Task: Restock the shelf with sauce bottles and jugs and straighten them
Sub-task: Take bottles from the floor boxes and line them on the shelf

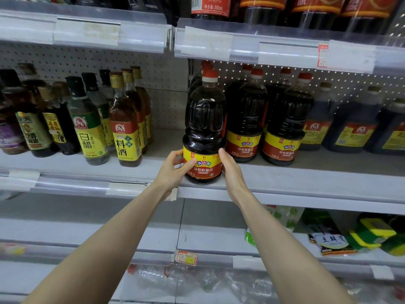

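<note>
A: Your soy sauce jug [205, 128] stands upright at the front lip of the middle shelf [306, 183], at the left end of its bay. It is clear plastic full of dark liquid, with ribbed shoulders, a pinched waist and a red cap.

B: You have it from both sides, low down on the glossy yellow-and-red label. Your left hand [173, 170] wraps the left flank, thumb lying across the label's front and fingers curled round the side.

A: Your right hand [230, 170] clasps the opposite flank, thumb up along the label's edge. Its fingers go behind the jug, so their tips are hidden.

B: Just to your right, the neighbouring jugs [245, 119] have the same moulded shape and label. They sit further back on the smooth grey shelf, apart from yours.

A: Well apart to your left, slim glass bottles [125, 128] with long necks and paper labels stand in rows.

B: Behind them all is white perforated pegboard [166, 73]. Overhead runs a clear plastic price rail [241, 47] holding pale paper slips.
</note>
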### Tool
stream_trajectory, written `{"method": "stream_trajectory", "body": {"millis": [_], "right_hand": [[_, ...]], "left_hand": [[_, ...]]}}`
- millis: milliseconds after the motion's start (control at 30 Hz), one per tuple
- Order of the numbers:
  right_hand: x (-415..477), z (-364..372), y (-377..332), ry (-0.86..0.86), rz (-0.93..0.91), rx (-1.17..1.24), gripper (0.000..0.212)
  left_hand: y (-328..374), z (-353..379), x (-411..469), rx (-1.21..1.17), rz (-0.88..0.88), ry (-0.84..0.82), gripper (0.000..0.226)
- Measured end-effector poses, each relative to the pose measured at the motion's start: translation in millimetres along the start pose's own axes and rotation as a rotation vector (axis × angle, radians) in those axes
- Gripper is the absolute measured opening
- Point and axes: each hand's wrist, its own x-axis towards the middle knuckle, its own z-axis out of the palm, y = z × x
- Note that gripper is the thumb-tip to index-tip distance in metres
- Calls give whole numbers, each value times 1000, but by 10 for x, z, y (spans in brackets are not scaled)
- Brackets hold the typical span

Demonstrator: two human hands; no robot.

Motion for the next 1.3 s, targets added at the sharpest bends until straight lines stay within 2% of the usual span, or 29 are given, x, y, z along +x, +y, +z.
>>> {"method": "stream_trajectory", "body": {"millis": [133,300,533,667,867,1000,1100,1200,1300], "right_hand": [[-60,-70,-82,59,-33,-1,64],[-357,-238,-40,100,-50,-75,56],[-896,-549,402,110,60,-126,39],[-1239,-716,987,83,168,-132,31],[-1698,-891,2116,55,381,-123,4],[-2005,-970,2931,59,513,-145,23],[-2212,-1015,3555,35,621,-163,24],[-2447,-985,4213,34,732,-198,29],[-2711,-912,4863,50,814,-238,32]], "left_hand": [[98,7,-79,10,23,14,57],[162,108,-435,68,45,98,52],[-167,310,-1108,123,-93,112,51],[-747,423,-1512,109,-251,91,51],[-1858,533,-2053,87,-489,108,40],[-2607,567,-2384,73,-638,105,34],[-3195,566,-2637,57,-717,97,54],[-3833,541,-2924,80,-805,89,35],[-4398,513,-3200,121,-875,48,29]]}}
